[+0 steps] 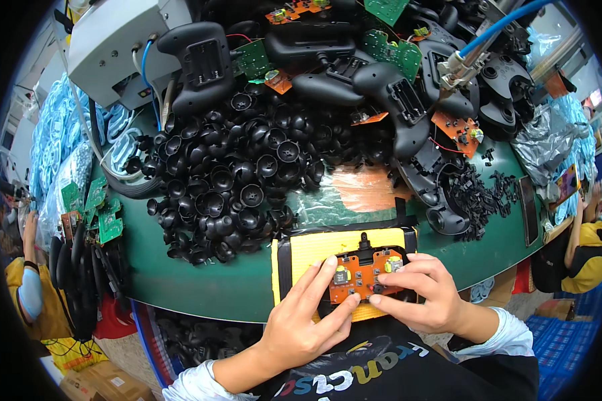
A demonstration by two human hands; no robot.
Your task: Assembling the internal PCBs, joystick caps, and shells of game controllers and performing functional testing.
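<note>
Lower centre of the frame: a small orange printed circuit board is seated in a yellow block-shaped holding fixture at the near edge of the green counter. The board's lower edge is hidden by the fingers. The left hand is laid flat, fingers extended, its fingertips pressed on the board's left end; nothing is gripped in it. The right hand is curled over the board's right end, its fingertips pinched around a small dark part too small to identify. A black upright peg is seen just behind the board.

Centre: a heap of black dome-shaped rubber caps is spread on a clear plastic sheet; how deep the heap lies cannot be told. Upper centre and right: black plastic controller shells are piled among green circuit boards and further orange boards, most of them partly covered by one another. A blue hose is cut off by the upper right rim.

Packages: crumpled silver foil bags lie at right; pale blue bundled items in clear bags fill the left side; brown cardboard boxes with white labels, blurred, sit at lower left. A grey machine housing is cropped at upper left.
</note>
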